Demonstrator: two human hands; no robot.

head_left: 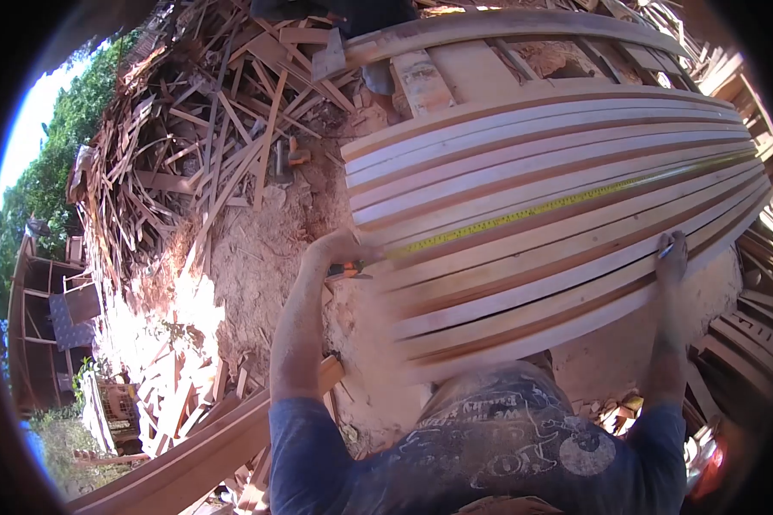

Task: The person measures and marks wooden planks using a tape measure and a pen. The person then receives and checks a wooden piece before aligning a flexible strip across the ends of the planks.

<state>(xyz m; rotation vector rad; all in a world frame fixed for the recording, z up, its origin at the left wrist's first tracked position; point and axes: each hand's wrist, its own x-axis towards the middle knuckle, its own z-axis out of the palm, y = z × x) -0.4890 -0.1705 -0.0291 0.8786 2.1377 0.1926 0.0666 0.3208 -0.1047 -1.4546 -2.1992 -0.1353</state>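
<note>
A yellow tape measure (524,213) lies stretched lengthwise over a row of long wooden boards (541,184) set side by side. At the boards' left end, my left hand (352,249) holds the tape's near end, with an orange and black tape case (347,269) just under the fingers. My right hand (672,256) rests at the boards' lower edge on the right, closed around a thin whitish pen (666,251). The fingers of my left hand are slightly blurred.
Scrap wood (223,129) is heaped at the upper left. A curved beam (515,26) crosses beyond the boards, near another person's leg (378,79). A hammer-like tool (297,153) lies on the dusty ground. A long beam (206,446) runs along the lower left.
</note>
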